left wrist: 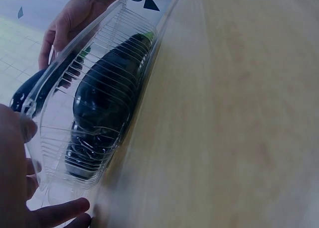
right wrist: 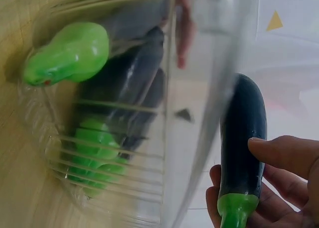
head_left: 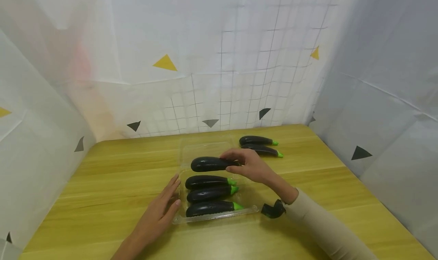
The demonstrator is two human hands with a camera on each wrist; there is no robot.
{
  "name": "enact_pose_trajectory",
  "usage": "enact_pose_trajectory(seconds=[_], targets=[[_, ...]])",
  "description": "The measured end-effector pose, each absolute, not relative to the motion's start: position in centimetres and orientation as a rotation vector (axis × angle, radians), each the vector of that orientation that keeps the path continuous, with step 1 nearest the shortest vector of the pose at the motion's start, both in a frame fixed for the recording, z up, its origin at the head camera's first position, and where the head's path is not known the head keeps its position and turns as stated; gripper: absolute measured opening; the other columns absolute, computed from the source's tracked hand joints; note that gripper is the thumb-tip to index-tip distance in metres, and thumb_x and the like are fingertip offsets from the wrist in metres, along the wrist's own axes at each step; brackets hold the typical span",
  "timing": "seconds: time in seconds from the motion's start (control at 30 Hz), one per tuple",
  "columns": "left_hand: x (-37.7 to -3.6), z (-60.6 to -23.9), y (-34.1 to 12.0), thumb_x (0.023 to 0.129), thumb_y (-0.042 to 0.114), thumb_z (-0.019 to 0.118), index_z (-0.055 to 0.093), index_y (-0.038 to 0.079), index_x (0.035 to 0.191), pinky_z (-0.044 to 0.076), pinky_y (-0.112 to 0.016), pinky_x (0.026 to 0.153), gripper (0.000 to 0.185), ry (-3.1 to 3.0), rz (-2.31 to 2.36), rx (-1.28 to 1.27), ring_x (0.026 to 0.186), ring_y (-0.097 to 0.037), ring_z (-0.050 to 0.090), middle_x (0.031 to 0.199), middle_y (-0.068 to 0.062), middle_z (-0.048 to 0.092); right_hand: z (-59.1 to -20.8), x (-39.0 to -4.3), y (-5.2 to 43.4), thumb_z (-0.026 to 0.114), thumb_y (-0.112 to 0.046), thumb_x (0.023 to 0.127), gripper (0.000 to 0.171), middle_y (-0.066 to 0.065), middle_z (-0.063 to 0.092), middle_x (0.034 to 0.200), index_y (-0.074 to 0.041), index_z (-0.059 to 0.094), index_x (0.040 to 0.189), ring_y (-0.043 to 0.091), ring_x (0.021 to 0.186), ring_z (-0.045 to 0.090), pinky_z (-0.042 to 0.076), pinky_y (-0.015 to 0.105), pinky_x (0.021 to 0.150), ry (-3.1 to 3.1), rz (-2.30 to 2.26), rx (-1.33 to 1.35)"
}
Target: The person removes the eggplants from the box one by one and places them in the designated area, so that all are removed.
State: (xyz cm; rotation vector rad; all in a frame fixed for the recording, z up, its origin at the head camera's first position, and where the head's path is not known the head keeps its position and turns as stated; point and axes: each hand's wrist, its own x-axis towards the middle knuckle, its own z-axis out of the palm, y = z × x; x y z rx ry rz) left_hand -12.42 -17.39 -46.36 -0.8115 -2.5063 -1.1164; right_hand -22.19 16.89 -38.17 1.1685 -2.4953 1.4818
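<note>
My right hand (head_left: 251, 165) grips an eggplant (head_left: 208, 164) near its stem end; in the right wrist view the thumb and fingers wrap around its dark body just above the green cap. The eggplant is held above the far side of a clear plastic clamshell box (head_left: 219, 216). Three eggplants lie side by side in the box, green stems to the right; the nearest one (head_left: 210, 208) is by the front rim. My left hand (head_left: 157, 210) rests against the box's left side with its fingers extended. In the left wrist view its fingertips touch the plastic.
The box's clear lid (head_left: 205, 148) lies folded back toward the rear wall. Two more eggplants lie on the wooden table at the back right, the nearer one (head_left: 261, 150) beside the other. A black object (head_left: 273, 209) shows beneath my right wrist. White sheets surround the table.
</note>
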Motion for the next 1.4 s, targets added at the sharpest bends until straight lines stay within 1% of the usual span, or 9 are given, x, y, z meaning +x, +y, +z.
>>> enact_pose_trajectory(seconds=[0.2,0.37,0.63,0.77,0.87,0.97,1.13,1.4], targets=[[-12.4,-46.5,-17.3,0.109,0.017,0.056,0.032,0.017,0.165,0.045,-0.056,0.106,0.061,-2.504,-1.103,-0.816,0.123,-0.023,0.064,0.169,-0.008,0.028,-38.4,-22.2,17.4,0.077,-0.007,0.095,0.033,0.003,0.070,0.125,-0.007,0.071,0.128,0.021,0.117,0.066,0.055,0.042,0.098,-2.479,1.489,1.168],[-12.4,-46.4,-17.3,0.109,0.016,0.057,0.033,0.016,0.165,0.047,-0.056,0.105,0.061,-2.507,-1.112,-0.810,0.123,-0.023,0.064,0.169,-0.008,0.028,-38.4,-22.1,18.0,0.077,-0.005,0.095,0.034,0.003,0.070,0.125,-0.007,0.071,0.128,0.022,0.117,0.066,0.055,0.043,0.098,-2.485,1.493,1.139],[-12.4,-46.3,-17.3,0.110,0.018,0.055,0.032,0.019,0.165,0.046,-0.056,0.105,0.060,-2.515,-1.111,-0.796,0.123,-0.022,0.064,0.170,-0.006,0.027,-38.3,-22.1,19.0,0.078,-0.002,0.093,0.035,0.006,0.070,0.124,-0.005,0.071,0.128,0.024,0.116,0.067,0.056,0.043,0.095,-2.484,1.516,1.095],[-12.4,-46.3,-17.3,0.110,0.019,0.055,0.032,0.019,0.165,0.047,-0.056,0.105,0.060,-2.523,-1.113,-0.795,0.123,-0.023,0.064,0.170,-0.005,0.026,-38.4,-22.0,19.4,0.078,-0.003,0.094,0.036,0.005,0.070,0.125,-0.005,0.071,0.129,0.024,0.117,0.066,0.056,0.042,0.096,-2.495,1.505,1.071],[-12.4,-46.4,-17.3,0.110,0.018,0.055,0.033,0.016,0.164,0.048,-0.056,0.104,0.059,-2.520,-1.110,-0.803,0.123,-0.023,0.064,0.170,-0.006,0.027,-38.4,-22.0,19.8,0.078,-0.005,0.094,0.037,0.005,0.070,0.126,-0.005,0.070,0.130,0.024,0.118,0.066,0.056,0.041,0.096,-2.505,1.501,1.054],[-12.4,-46.4,-17.3,0.109,0.017,0.056,0.034,0.015,0.164,0.047,-0.056,0.105,0.059,-2.515,-1.102,-0.806,0.123,-0.022,0.064,0.170,-0.006,0.027,-38.4,-21.9,20.1,0.079,-0.006,0.094,0.037,0.005,0.070,0.125,-0.007,0.071,0.130,0.024,0.117,0.066,0.056,0.041,0.095,-2.510,1.502,1.045],[-12.3,-46.2,-17.4,0.109,0.017,0.056,0.033,0.017,0.164,0.046,-0.057,0.105,0.060,-2.514,-1.088,-0.799,0.123,-0.021,0.064,0.169,-0.007,0.028,-38.5,-22.1,20.5,0.079,-0.007,0.094,0.036,0.005,0.070,0.126,-0.008,0.071,0.129,0.024,0.117,0.066,0.056,0.040,0.094,-2.511,1.500,1.036],[-12.4,-46.3,-17.4,0.109,0.017,0.056,0.034,0.016,0.164,0.047,-0.057,0.104,0.059,-2.514,-1.076,-0.799,0.123,-0.019,0.063,0.170,-0.006,0.027,-38.7,-22.2,21.3,0.079,-0.006,0.094,0.035,0.007,0.071,0.123,-0.007,0.072,0.128,0.025,0.113,0.067,0.057,0.038,0.092,-2.505,1.500,1.013]])
